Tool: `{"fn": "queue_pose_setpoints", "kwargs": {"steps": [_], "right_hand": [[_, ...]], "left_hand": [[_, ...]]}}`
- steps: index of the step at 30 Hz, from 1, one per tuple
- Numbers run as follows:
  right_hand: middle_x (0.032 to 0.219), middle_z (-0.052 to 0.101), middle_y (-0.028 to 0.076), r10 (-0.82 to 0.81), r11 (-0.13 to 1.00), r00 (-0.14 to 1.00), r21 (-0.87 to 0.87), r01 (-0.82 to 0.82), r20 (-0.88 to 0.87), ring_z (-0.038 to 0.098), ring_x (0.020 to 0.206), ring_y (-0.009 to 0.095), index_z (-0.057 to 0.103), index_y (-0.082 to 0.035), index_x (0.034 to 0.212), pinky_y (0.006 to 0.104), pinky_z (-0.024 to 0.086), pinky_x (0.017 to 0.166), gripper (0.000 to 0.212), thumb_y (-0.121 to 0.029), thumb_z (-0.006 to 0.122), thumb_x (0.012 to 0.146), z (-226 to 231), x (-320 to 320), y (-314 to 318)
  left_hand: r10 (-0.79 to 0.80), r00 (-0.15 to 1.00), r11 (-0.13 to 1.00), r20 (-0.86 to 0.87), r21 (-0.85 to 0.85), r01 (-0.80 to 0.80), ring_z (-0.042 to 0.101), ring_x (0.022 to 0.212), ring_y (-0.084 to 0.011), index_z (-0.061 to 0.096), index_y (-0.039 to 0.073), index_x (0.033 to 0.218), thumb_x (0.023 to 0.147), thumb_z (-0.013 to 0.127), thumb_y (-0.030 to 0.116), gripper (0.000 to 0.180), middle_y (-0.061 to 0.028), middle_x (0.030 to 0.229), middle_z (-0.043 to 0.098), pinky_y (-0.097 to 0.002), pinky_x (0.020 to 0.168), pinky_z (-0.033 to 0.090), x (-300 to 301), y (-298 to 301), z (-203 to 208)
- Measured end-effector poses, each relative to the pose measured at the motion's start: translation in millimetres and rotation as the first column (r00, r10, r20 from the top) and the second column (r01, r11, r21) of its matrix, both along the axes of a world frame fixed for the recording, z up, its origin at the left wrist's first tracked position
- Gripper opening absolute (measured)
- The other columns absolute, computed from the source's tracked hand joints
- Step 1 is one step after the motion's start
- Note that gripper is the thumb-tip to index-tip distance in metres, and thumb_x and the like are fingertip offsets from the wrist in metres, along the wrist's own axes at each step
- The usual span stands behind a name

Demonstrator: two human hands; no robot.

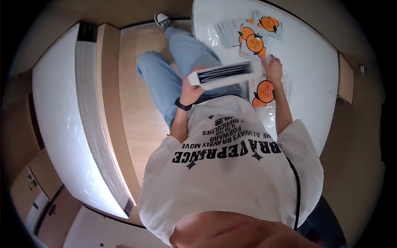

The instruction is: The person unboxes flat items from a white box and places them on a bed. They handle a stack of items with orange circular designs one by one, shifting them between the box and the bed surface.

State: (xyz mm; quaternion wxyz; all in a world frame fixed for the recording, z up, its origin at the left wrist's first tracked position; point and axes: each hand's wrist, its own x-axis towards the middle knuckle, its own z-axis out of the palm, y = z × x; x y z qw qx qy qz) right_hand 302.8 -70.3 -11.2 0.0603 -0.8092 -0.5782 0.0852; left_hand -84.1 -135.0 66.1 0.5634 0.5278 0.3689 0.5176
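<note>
Clasped at its left end by our left hand (pixel 190 91), the white box (pixel 229 81) is held over our lap beside the table (pixel 312 74), its open side facing up. Our right hand (pixel 274 69) hovers by the box's far end, fingers partly bent; blur there keeps us from telling whether they pinch anything.

We judge the work partway along: several thin, flat inserts (pixel 225 73) stand inside the box, while a loose spread of packets (pixel 253 43) lies on the table beyond, outside it. Which way the contents are going, we cannot tell.

As for labels, the packets carry bright orange fruit with dark green leaves and small dark lettering, as does the orange-printed pack (pixel 264 91) near our right forearm. Our white shirt (pixel 231 182) bears bold black lettering, upside down from here.
</note>
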Motion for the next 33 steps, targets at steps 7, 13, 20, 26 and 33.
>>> {"fn": "queue_pose_setpoints", "kwargs": {"steps": [7,13,20,26,33], "right_hand": [[0.107,0.063,0.02,-0.142,0.986,0.973,0.065,0.156,-0.181,0.062,0.096,0.035,0.054,-0.003,0.117,0.0407,0.052,0.079,0.081,-0.053,0.081,0.059,-11,-26,68],[0.086,0.068,0.012,-0.105,0.927,0.98,0.339,0.159,-0.171,0.065,0.076,0.031,0.062,-0.002,0.093,0.0375,0.051,0.07,0.052,-0.04,0.082,0.064,12,30,71],[0.111,0.061,0.007,0.451,0.867,-0.223,0.363,0.342,-0.864,0.06,0.097,0.015,0.052,-0.001,0.115,0.0314,0.05,0.083,0.036,-0.008,0.068,0.083,138,-68,41],[0.107,0.062,0.012,0.556,0.831,-0.227,0.529,0.174,-0.799,0.062,0.095,0.018,0.054,0.003,0.112,0.0322,0.053,0.081,0.041,0.002,0.071,0.075,205,-124,14],[0.09,0.062,0.002,0.386,0.882,0.299,0.255,-0.397,-0.873,0.06,0.081,0.009,0.06,-0.002,0.092,0.0224,0.05,0.07,0.023,0.004,0.073,0.074,223,-149,-2]], "left_hand": [[0.014,0.997,0.999,0.07,0.044,-0.018,0.061,0.103,-0.0213,0.059,-0.001,0.113,0.076,0.069,0.002,0.038,-0.0139,0.111,0.064,-0.0317,0.091,0.047,-4,-3,0],[0.007,1.0,0.997,0.004,0.082,-0.008,0.059,0.106,-0.0175,0.058,-0.002,0.115,0.08,0.068,0.01,0.038,-0.012,0.114,0.064,-0.0309,0.093,0.045,-5,-1,4],[-0.001,0.998,0.992,0.064,-0.124,0.009,0.058,0.101,-0.013,0.054,-0.002,0.119,0.079,0.069,0.003,0.043,-0.0074,0.109,0.064,-0.0291,0.09,0.045,-10,-7,3],[-0.023,1.0,1.0,-0.019,0.019,0.024,0.058,0.101,-0.0129,0.056,-0.001,0.117,0.081,0.068,0.005,0.039,-0.0064,0.11,0.064,-0.0301,0.091,0.045,-4,-2,9],[0.036,0.999,0.999,0.003,0.002,-0.036,0.042,0.069,-0.0042,0.061,0.002,0.107,0.079,0.066,0.003,0.028,0.0054,0.079,0.054,-0.0211,0.061,0.038,2,4,6]]}}
